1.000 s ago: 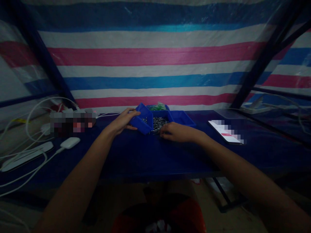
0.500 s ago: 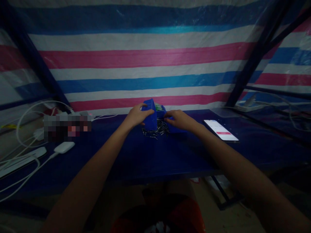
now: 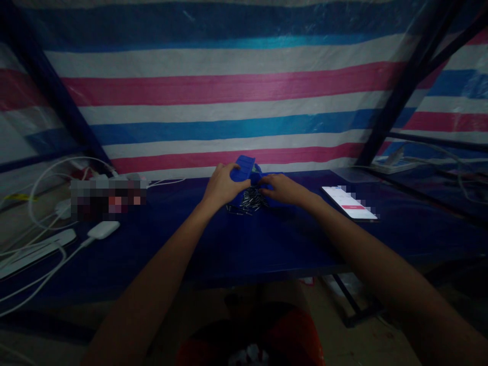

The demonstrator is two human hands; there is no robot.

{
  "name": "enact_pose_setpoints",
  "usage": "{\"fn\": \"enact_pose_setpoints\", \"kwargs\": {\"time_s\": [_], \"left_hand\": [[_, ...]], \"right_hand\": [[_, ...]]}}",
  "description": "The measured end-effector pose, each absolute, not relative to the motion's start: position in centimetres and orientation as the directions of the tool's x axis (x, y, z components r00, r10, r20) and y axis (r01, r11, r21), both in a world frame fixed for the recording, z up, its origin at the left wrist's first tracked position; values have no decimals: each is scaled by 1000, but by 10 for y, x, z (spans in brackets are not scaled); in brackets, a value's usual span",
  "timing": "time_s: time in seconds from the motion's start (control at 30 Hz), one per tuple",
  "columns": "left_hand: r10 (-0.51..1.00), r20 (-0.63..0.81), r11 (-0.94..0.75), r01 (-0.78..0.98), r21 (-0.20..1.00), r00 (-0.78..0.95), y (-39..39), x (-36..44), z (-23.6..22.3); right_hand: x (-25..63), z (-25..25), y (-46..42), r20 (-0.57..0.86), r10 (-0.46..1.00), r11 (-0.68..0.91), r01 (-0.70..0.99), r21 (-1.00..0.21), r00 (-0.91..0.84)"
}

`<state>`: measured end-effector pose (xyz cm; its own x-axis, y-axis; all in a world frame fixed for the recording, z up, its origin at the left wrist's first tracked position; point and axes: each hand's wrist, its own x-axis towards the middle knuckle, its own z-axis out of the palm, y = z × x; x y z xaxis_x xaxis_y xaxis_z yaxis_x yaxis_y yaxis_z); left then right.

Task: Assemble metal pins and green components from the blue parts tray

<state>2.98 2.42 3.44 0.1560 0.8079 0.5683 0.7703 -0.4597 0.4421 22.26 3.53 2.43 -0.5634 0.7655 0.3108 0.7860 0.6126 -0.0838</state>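
Observation:
My left hand grips a blue plastic bin by its near side, thumb toward me, with the bin tipped up over the desk. Just in front of it lies a loose pile of thin metal pieces, rivet-like or screw-like, on the blue desk. My right hand is at the pile's right edge with fingers curled; whatever they hold is hidden. More blue plastic shows behind and below this hand. Something greenish is partly visible behind the tipped bin.
A lit phone lies on the desk to the right. At left are white cables, a white adapter and a pale flat device. Blue frame posts and a striped sheet stand behind.
My left hand has shifted slightly right and nearer, and the bin is tilted differently, uncovering more of the metal pile. My right hand stays almost in place.

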Motion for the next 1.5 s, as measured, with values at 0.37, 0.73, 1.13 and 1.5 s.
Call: {"fn": "enact_pose_setpoints", "kwargs": {"time_s": [0.37,0.73,1.13,1.5], "left_hand": [[781,572,-509,786,350,251,7,36,26],[734,625,-539,788,296,267,7,29,33],[621,747,-601,756,260,237,10,21,39],[749,609,-87,874,479,-260,30,-43,60]], "right_hand": [[222,18,36,292,797,584,798,-148,-528],[222,20,36,245,798,580,812,-67,-551],[221,19,34,237,802,570,821,-33,-548],[221,19,34,218,799,576,817,-7,-561]]}}
